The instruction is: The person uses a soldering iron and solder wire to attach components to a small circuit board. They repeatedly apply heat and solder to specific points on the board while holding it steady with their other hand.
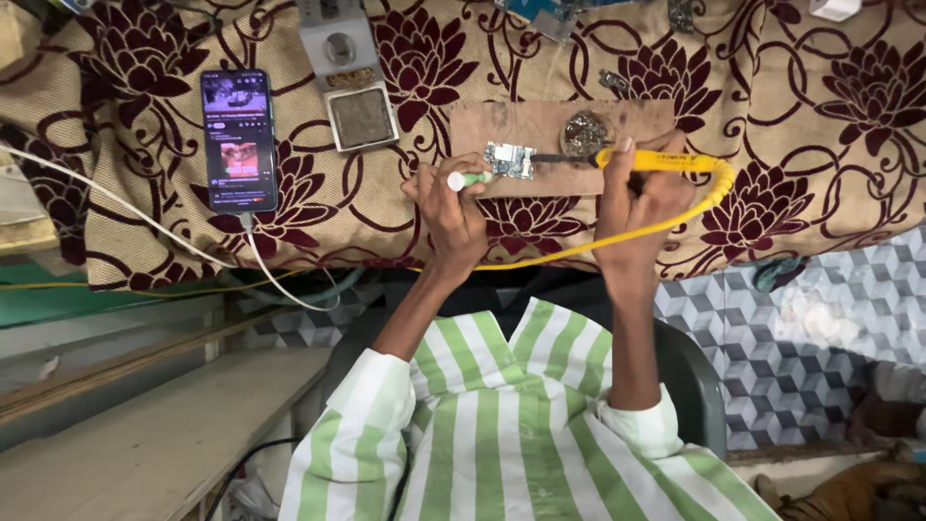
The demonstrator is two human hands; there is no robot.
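A small circuit board (509, 159) lies on a brown wooden block (540, 130) set on the flower-patterned cloth. My right hand (641, 207) grips a yellow soldering iron (666, 161), its dark tip reaching left to the board's right edge. My left hand (451, 207) holds a thin tool with a green and white handle (469, 179), pointed at the board's left side. A round coil of solder wire (585, 134) rests on the block just above the iron's tip. The iron's yellow cable (617, 239) loops down past my right wrist.
A smartphone (238, 140) with a lit screen lies at the left, a white cable (275, 280) plugged into it. A grey metal stand with a square sponge tray (361, 118) sits above the board. Patterned floor tiles (801, 338) show at the right, a wooden shelf (154, 434) at lower left.
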